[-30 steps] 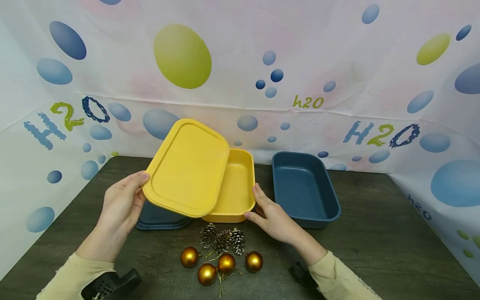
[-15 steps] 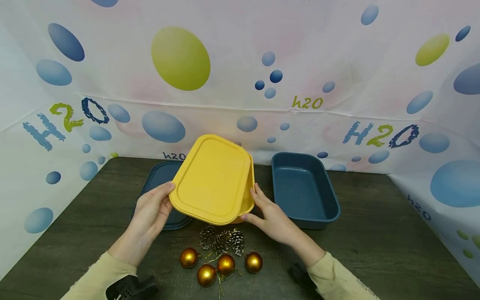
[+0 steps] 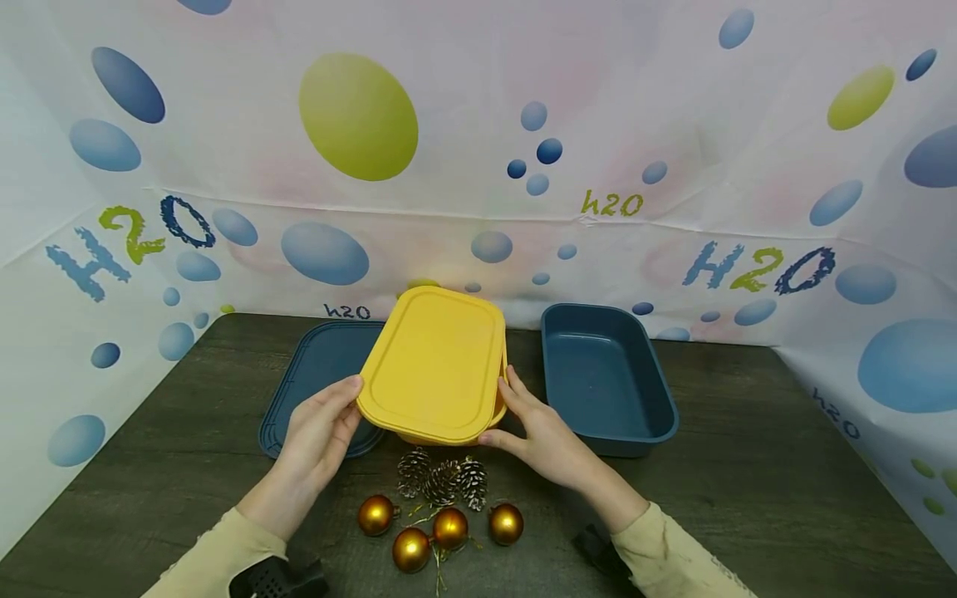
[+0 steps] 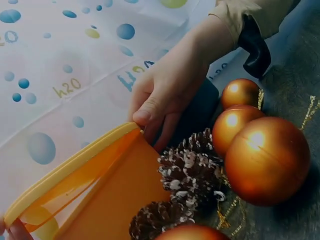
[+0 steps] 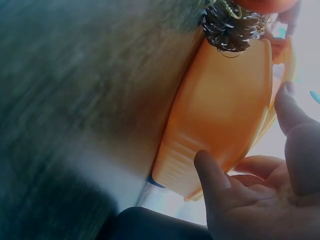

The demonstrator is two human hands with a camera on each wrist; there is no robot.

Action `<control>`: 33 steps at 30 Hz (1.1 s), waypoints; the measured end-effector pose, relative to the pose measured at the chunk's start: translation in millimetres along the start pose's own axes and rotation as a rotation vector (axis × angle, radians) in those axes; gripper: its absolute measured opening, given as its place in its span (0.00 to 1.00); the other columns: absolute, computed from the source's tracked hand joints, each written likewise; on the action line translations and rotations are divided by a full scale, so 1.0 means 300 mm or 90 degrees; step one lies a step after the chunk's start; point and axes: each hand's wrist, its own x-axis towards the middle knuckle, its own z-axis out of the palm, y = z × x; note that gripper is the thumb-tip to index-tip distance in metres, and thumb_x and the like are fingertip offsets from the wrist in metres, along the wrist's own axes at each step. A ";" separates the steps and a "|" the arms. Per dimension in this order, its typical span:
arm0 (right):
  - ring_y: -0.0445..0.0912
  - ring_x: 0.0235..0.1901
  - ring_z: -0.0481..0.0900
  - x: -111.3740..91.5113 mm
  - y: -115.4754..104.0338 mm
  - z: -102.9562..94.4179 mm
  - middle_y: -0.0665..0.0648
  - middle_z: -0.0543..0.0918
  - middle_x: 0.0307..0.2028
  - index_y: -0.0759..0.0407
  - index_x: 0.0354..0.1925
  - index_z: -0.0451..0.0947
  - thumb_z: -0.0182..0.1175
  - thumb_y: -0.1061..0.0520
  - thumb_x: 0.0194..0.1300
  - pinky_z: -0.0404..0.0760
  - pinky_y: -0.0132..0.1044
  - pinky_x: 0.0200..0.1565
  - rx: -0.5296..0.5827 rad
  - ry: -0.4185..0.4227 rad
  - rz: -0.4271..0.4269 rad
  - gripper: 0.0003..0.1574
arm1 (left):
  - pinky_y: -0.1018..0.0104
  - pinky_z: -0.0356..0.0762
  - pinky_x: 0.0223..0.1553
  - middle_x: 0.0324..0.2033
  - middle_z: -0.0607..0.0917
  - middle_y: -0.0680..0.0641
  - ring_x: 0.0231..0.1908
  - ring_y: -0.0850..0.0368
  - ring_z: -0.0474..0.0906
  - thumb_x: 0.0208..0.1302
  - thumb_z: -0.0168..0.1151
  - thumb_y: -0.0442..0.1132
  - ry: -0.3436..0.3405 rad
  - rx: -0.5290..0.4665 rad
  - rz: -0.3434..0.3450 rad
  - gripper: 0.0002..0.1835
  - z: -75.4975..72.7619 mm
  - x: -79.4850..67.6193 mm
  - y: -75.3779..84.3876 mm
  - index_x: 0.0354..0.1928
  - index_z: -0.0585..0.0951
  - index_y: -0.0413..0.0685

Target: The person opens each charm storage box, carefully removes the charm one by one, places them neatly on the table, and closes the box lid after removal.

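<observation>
A yellow lid (image 3: 434,365) tilts over the yellow container (image 5: 215,105). My left hand (image 3: 321,423) pinches the lid's left edge between thumb and fingers. In the left wrist view a gap shows between the lid and the container's front wall (image 4: 132,185). My right hand (image 3: 542,436) is at the container's right side; its extended fingers lie along the side wall and its thumb meets the front right corner, right at the lid's edge. The lid hides most of the container's inside.
An open blue container (image 3: 606,374) stands to the right. A blue lid (image 3: 325,357) lies at the left, partly behind my left hand. In front are several pine cones (image 3: 443,482) and several gold baubles (image 3: 411,549). A printed cloth (image 3: 449,124) hangs behind the dark table.
My left hand has brought the yellow lid rightward and lower, so it now covers most of the yellow container and shows more of the blue lid. My right hand has stayed at the container's side.
</observation>
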 end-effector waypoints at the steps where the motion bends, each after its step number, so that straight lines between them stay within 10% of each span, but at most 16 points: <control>1: 0.53 0.71 0.46 -0.001 0.000 0.000 0.58 0.39 0.74 0.56 0.74 0.44 0.61 0.40 0.61 0.61 0.53 0.64 0.001 0.001 0.001 0.55 | 0.72 0.75 0.50 0.41 0.81 0.49 0.42 0.62 0.80 0.68 0.55 0.29 0.008 0.012 -0.003 0.06 -0.001 0.001 -0.003 0.41 0.80 0.44; 14: 0.49 0.71 0.41 -0.006 0.001 -0.003 0.54 0.35 0.73 0.59 0.74 0.37 0.53 0.45 0.69 0.52 0.49 0.68 0.029 -0.014 0.010 0.50 | 0.72 0.77 0.44 0.43 0.79 0.51 0.37 0.63 0.77 0.67 0.60 0.40 0.052 0.249 -0.015 0.24 -0.011 0.000 -0.029 0.59 0.71 0.31; 33: 0.51 0.67 0.58 -0.014 0.013 -0.012 0.62 0.49 0.72 0.63 0.73 0.48 0.54 0.61 0.69 0.69 0.45 0.60 0.090 0.038 -0.021 0.40 | 0.66 0.77 0.42 0.34 0.82 0.53 0.34 0.56 0.77 0.65 0.63 0.41 0.047 0.370 0.004 0.21 0.006 0.011 -0.039 0.54 0.76 0.32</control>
